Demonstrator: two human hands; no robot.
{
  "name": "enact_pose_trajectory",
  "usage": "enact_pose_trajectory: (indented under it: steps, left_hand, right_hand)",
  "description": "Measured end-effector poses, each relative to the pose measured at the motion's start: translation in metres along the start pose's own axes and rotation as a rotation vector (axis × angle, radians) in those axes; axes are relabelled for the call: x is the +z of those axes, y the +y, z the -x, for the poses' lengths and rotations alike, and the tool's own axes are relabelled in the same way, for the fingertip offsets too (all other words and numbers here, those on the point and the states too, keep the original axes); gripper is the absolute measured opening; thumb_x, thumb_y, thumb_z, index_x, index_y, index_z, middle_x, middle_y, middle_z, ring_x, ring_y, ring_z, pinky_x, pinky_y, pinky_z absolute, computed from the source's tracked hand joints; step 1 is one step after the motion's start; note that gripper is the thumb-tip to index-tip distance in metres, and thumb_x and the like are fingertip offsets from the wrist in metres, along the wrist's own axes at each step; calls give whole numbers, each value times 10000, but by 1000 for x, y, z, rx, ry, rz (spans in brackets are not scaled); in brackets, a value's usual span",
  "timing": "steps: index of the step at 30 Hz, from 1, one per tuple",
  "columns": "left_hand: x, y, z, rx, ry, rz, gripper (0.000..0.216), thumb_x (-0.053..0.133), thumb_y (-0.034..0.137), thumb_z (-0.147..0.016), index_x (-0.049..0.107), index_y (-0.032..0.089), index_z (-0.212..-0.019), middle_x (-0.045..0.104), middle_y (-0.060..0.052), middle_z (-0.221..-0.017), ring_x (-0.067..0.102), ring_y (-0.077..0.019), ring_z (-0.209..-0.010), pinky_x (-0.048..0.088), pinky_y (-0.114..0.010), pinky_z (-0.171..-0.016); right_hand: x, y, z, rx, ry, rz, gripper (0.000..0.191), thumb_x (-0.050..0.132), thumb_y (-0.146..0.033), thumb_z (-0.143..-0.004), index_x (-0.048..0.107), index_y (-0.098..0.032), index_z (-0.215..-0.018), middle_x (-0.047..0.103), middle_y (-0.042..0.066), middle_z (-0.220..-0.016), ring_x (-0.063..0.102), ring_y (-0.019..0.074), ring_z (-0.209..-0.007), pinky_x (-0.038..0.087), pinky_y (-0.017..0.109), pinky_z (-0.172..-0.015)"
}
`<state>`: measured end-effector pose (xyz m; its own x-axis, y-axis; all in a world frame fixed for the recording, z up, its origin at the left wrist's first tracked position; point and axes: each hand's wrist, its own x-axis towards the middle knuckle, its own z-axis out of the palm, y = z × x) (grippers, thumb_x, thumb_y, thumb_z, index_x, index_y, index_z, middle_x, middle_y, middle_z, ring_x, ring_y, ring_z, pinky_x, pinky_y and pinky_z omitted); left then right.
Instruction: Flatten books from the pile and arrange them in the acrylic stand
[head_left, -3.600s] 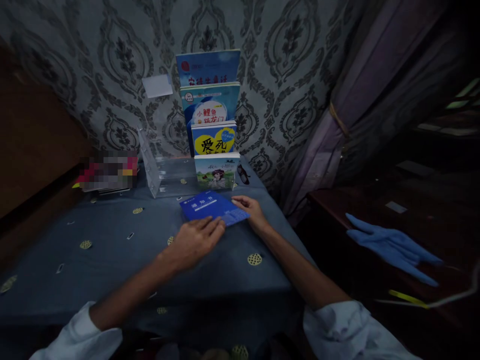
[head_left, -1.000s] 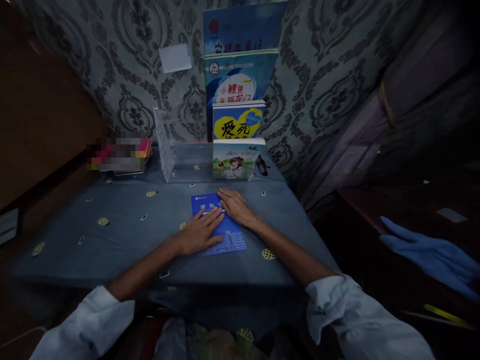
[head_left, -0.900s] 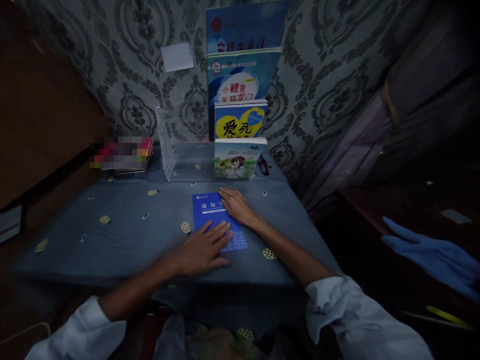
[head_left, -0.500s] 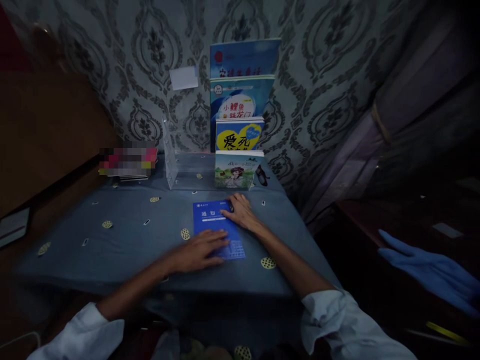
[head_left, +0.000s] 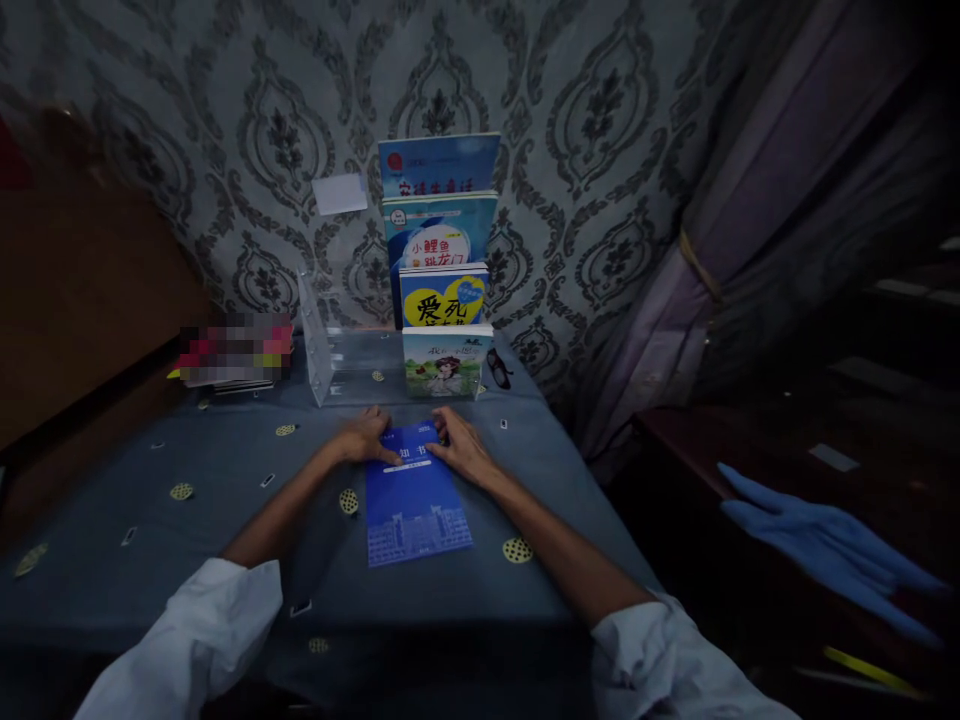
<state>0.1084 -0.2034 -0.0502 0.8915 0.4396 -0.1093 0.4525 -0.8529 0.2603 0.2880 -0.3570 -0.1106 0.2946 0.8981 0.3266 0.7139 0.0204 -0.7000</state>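
Note:
A blue booklet (head_left: 416, 505) with white Chinese lettering lies on the cloth-covered table, its top edge toward the display rack. My left hand (head_left: 364, 440) is at its upper left corner, with the thumb over the cover and the fingers curled at the edge. At the upper right corner, my right hand (head_left: 461, 450) grips the edge in the same way, thumb on the front. The fingers' undersides are hidden. Just beyond the hands, a clear acrylic rack (head_left: 316, 345) holds several books in steps, the lowest being a green-and-white book (head_left: 444, 365).
Sunglasses (head_left: 498, 369) lie right of the rack. A pile of printed matter (head_left: 232, 380), partly pixelated, sits at the table's left. On the dark surface to the right are a blue glove (head_left: 829, 545) and a yellow strip (head_left: 870, 670). Patterned wallpaper stands behind the table.
My left hand has moved from the booklet's lower left area up to its upper left corner, uncovering the lower cover. My right hand stays at the upper right. The view has shifted.

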Motion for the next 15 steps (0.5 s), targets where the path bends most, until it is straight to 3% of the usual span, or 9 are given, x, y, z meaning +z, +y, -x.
enact_pose_trajectory:
  steps: [3, 6, 8, 10, 12, 15]
  left_hand:
    - [0, -4, -2, 22, 18, 82, 525, 813, 554, -594, 527, 209, -869, 596, -45, -962, 573, -281, -974, 447, -315, -784]
    - [4, -6, 1, 32, 12, 285, 382, 747, 400, -657, 480, 221, -863, 585, 7, -841, 572, -213, -828, 431, -286, -713]
    - [5, -6, 4, 65, 30, 455, 297, 672, 313, -694, 466, 222, -888, 575, 27, -779, 562, -181, -755, 424, -272, -684]
    - [3, -4, 7, 110, 123, 588, 255, 622, 274, -719, 474, 215, -918, 571, 30, -756, 560, -166, -735, 424, -261, -679]
    - [-3, -1, 9, 146, 250, 672, 243, 614, 282, -742, 497, 206, -941, 582, 22, -768, 569, -158, -746, 426, -253, -685]
    - [-17, 6, 10, 188, 392, 779, 261, 649, 333, -762, 533, 195, -950, 612, 10, -787, 594, -157, -755, 434, -249, -691]
  right_hand:
    - [0, 0, 0, 52, -13, -95, 630, 718, -185, -743, 513, -212, -1338, 639, 1, -931, 599, 159, -755, 508, 312, -756]
    - [0, 0, -2, 104, -2, -162, 630, 731, -202, -732, 547, -208, -1335, 637, -15, -879, 578, 140, -702, 498, 285, -702]
    - [-3, -1, -4, 149, -1, -202, 562, 754, -224, -713, 613, -190, -1256, 631, -26, -822, 569, 135, -688, 482, 266, -675]
    - [-8, -3, -6, 178, -22, -231, 377, 765, -265, -708, 693, -161, -1063, 609, -34, -737, 560, 131, -666, 460, 247, -634]
    - [-15, -5, -5, 187, -97, -289, 231, 747, -341, -737, 704, -154, -866, 590, -36, -666, 542, 120, -614, 429, 228, -563]
    - [-29, -8, -1, 211, -346, -478, 336, 730, -487, -761, 687, -157, -806, 578, -52, -585, 469, 84, -476, 337, 195, -434]
